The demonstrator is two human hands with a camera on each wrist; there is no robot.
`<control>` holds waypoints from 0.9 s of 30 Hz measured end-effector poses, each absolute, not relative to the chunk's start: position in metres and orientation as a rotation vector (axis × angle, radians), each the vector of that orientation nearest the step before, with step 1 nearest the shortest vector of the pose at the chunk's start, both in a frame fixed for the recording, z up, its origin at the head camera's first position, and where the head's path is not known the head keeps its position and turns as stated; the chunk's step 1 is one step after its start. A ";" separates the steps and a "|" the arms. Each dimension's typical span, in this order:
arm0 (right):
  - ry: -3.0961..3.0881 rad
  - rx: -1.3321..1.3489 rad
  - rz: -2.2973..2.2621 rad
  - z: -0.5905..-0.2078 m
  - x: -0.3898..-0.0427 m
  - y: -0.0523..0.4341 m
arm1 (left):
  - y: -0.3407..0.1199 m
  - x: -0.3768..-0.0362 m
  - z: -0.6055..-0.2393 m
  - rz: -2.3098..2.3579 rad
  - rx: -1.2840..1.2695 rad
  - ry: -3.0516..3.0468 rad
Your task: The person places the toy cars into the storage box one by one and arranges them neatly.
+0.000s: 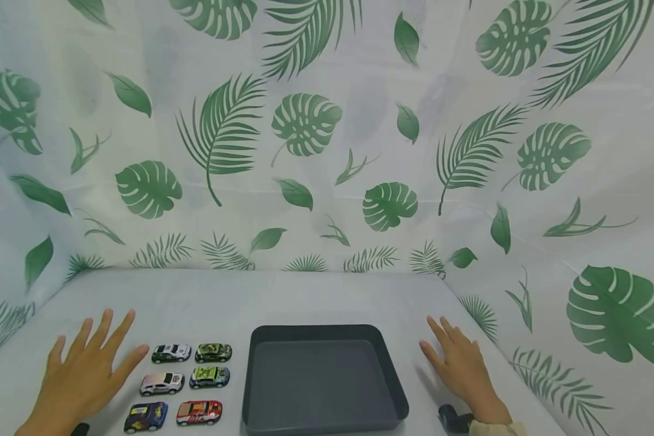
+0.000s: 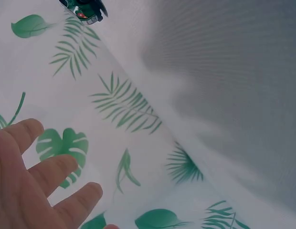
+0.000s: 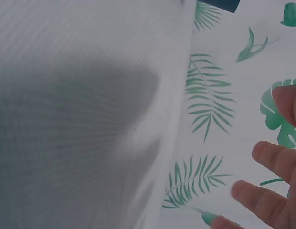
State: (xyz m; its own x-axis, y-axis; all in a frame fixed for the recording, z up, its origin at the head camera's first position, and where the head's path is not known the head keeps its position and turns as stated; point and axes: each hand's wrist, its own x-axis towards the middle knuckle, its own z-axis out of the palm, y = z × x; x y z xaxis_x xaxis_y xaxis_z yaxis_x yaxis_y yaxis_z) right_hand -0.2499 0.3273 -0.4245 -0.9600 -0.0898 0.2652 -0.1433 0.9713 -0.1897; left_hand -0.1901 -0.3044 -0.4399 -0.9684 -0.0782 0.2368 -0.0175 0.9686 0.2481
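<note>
Hands flat on counter [image 1: 316, 297], fingers spread, holding nothing: left hand [image 1: 82, 378] beside toy cars [image 1: 188, 384]; right hand [image 1: 463, 369] beside tray [image 1: 321, 332].

The right hand [image 3: 277, 186] shows at the lower right edge, its fingers [image 3: 274, 160] straight and spread, holding nothing. Behind them hangs a white cloth [image 3: 219, 124] printed with green leaves and ferns. The pale counter [image 3: 81, 62] fills the left, with a dark shadow [image 3: 67, 109] lying across it. A dark corner of some object [image 3: 224, 4] shows at the top edge; too little shows to tell what it is.
</note>
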 end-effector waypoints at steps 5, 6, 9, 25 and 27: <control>-2.930 0.197 0.466 -0.423 -0.250 0.327 | -0.304 -0.191 -0.438 -0.345 0.073 -2.907; -2.940 0.210 0.517 -0.423 -0.250 0.327 | -0.304 -0.191 -0.437 -0.341 0.068 -2.918; -2.956 0.267 0.674 -0.424 -0.251 0.326 | -0.305 -0.191 -0.435 -0.306 0.044 -2.943; -2.939 0.456 1.030 -0.429 -0.263 0.311 | -0.316 -0.208 -0.435 -0.416 -0.246 -2.888; -2.930 0.474 1.052 -0.428 -0.265 0.311 | -0.315 -0.211 -0.434 -0.471 -0.239 -2.912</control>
State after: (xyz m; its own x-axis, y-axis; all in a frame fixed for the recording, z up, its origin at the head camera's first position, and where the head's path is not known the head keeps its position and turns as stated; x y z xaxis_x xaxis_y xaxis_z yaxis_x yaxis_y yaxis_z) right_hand -0.2655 0.3107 -0.4284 -0.9546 -0.2826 0.0939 -0.2778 0.7314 -0.6228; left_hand -0.2109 -0.3153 -0.4338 -0.9706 0.1289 0.2035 0.1865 0.9368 0.2959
